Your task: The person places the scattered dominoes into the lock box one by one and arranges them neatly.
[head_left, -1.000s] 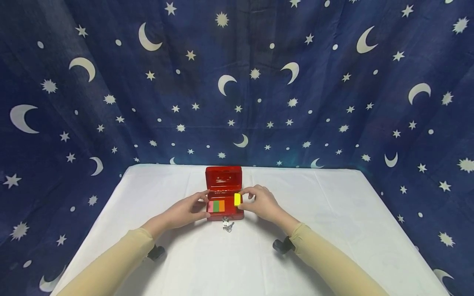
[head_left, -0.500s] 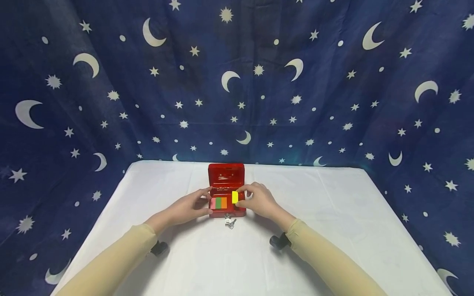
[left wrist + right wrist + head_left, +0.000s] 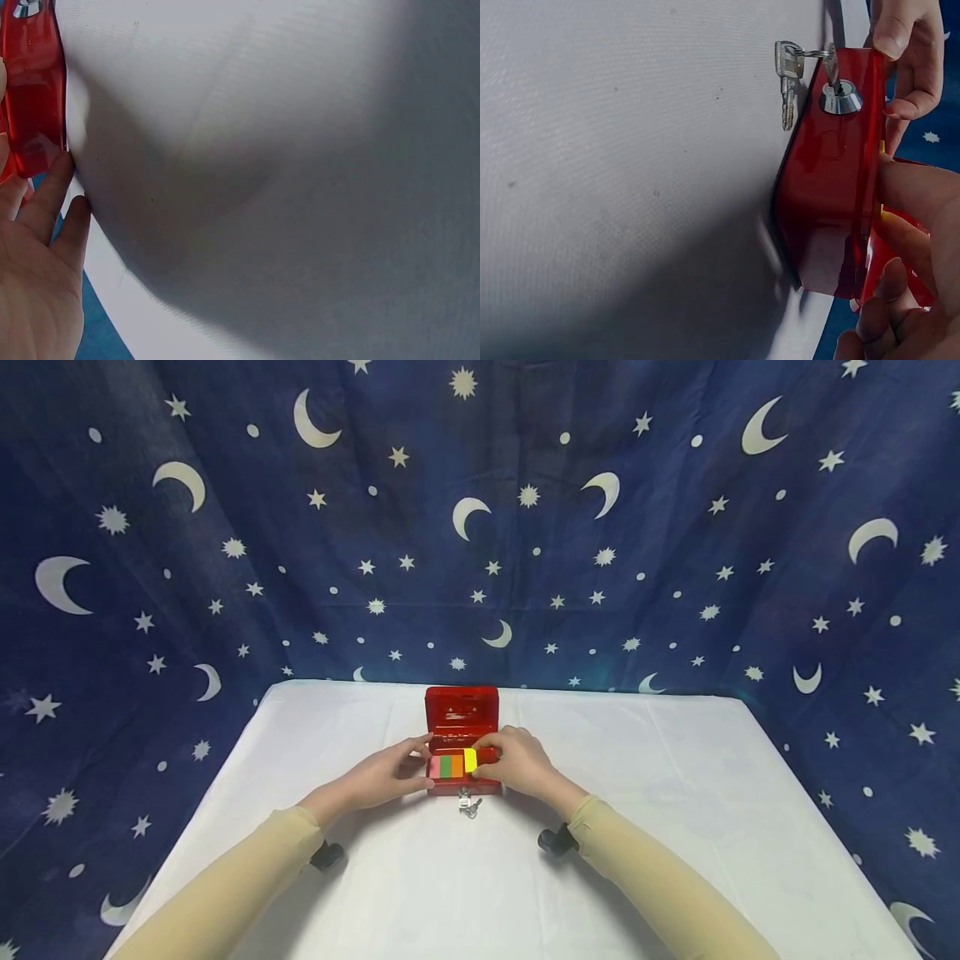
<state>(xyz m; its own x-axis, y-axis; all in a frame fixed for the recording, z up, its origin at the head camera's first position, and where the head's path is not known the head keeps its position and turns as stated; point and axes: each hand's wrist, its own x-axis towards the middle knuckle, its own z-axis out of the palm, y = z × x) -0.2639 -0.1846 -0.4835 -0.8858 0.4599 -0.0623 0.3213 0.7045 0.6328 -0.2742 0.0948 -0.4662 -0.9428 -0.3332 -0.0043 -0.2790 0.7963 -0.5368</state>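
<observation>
First: Your right grip [image 3: 519,762] is pinching the yellow piece [image 3: 470,760] between thumb and finger; you have it inside the red box [image 3: 483,788], at the right end of a coloured row.

Second: So your step looks like adding the fourth colour; the pink piece [image 3: 435,767], green piece [image 3: 446,767] and orange piece [image 3: 457,766] lie side by side in the box, in that order from your left; the yellow is just beside the orange, though I cannot tell whether they touch, or whether it rests on the floor of the box.

First: Your left grip [image 3: 378,774] spans the box's left end, thumb at the front corner, finger toward the back; it seems to steady the box on the tabletop [image 3: 420,893].

Second: Then your next move, I judge, calls for squaring the yellow against the orange, pressing it down flat, and loosening your right grip straight upward; drag sideways and you might nudge the row.

First: Mind the raised lid [image 3: 462,703] behind your fingers; the keys [image 3: 788,82] at the front lock [image 3: 841,98] need nothing from you yet.
</observation>
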